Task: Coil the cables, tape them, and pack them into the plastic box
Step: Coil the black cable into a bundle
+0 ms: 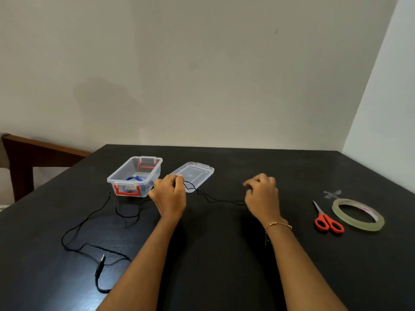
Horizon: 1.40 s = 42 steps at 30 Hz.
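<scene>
**Black cable stretched between two hands over dark table**

Dark tabletop (224, 254) set against a pale wall; both of a person's forearms reach forward over it. Left hand (169, 197) has its fingers curled, pinching a thin black cable (221, 200) near the fingertips; right hand (262, 195) lies well apart from the left, fingers loosely curled, and the cable runs up to it, though whether it grips the strand cannot be told, the hand being slightly blurred. Between the two hands the cable sags in a doubled strand; on the left hand's outer side it trails away in loose loops across the table toward the near edge, ending in a plug (101, 264) close to the left forearm. Just beyond the left hand stands a clear plastic box (155, 170) with red clasps, open, a coiled blue cable (135, 178) lying inside; the box's clear lid (197, 173) rests flat on the table just past the left fingertips, beside the box. To the outer side of the right hand, near but apart, lie red-handled scissors (328, 222) and, just beside them, a roll of clear tape (358, 214); cut tape pieces (332, 194) stick crossed on the table beyond the roll. A thin bracelet (279, 225) circles the right wrist.
</scene>
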Motion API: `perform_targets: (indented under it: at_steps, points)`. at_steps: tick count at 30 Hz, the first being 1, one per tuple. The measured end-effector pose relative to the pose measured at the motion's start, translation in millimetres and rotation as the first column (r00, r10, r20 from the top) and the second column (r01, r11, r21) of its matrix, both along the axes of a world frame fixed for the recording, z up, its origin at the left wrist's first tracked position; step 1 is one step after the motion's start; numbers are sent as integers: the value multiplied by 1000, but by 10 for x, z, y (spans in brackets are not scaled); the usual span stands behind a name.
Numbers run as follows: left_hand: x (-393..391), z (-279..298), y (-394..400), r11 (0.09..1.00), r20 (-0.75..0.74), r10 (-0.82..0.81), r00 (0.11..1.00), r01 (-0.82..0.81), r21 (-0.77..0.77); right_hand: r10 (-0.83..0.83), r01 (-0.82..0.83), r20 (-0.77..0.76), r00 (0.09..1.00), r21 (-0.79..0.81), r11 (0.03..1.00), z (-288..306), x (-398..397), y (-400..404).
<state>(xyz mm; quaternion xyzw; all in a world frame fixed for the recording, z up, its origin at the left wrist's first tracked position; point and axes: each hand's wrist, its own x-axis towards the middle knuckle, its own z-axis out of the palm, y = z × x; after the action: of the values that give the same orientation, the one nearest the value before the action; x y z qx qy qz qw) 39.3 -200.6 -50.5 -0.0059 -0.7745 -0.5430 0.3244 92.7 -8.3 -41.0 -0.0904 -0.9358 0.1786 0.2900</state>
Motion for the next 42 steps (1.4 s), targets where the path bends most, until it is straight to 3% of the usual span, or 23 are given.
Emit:
perform_targets:
  at_steps: [3, 5, 7, 9, 13, 15, 18, 22, 27, 30, 33, 35, 37, 39, 42]
  points:
    - [12, -5, 39, 996, -38, -83, 996, 81, -48, 309, -324, -163, 937, -68, 944, 36, -30, -338]
    - [43, -10, 75, 983, -73, -157, 985, 148, -110, 507, -513, -84, 858, -187, 838, 23, -10, -604]
    - [72, -16, 101, 966, -102, -196, 975, 175, -191, 640, -602, -20, 768, -365, 710, -9, 4, -785]
    - [65, -20, 92, 965, -128, -175, 976, 145, -218, 651, -599, -25, 759, -419, 682, -50, -22, -803]
    - [30, 5, 31, 995, -78, -31, 996, 23, -101, 385, -389, 204, 900, -22, 921, -127, -101, -445]
    - [29, 1, 30, 988, -57, 9, 998, -18, -152, 227, -263, 275, 934, 100, 960, -139, -91, -229]
    - [63, -11, 80, 974, -53, -3, 999, -9, -225, 50, -116, 263, 963, 238, 964, -125, -32, 28]
    - [52, -3, 33, 979, -13, 44, 999, -46, -197, -193, 130, 280, 941, 228, 965, -155, 35, 287]
    - [54, -89, 56, 872, -52, -2, 999, -24, -488, -314, 244, 423, 850, 213, 946, -107, 42, 284]
    - [55, -100, 104, 791, -26, -15, 1000, -4, -612, -232, 197, 375, 898, 127, 972, 23, 53, 136]
    - [59, -92, 109, 754, 4, -33, 999, 28, -657, 38, -47, 172, 984, 47, 998, 122, 54, -137]
    - [108, -53, 148, 798, -2, -148, 989, 118, -591, 327, -317, 77, 942, -119, 941, 108, 56, -368]
    - [162, -20, 180, 834, -24, -389, 921, 341, -434, 527, -501, 37, 849, -256, 827, 65, 63, -556]
    - [193, -5, 178, 768, 19, -580, 814, 555, -320, 564, -547, -27, 826, -287, 787, 22, 47, -602]
    - [185, -7, 170, 669, 171, -592, 788, 599, -441, 442, -449, -77, 894, -154, 880, -17, -15, -418]
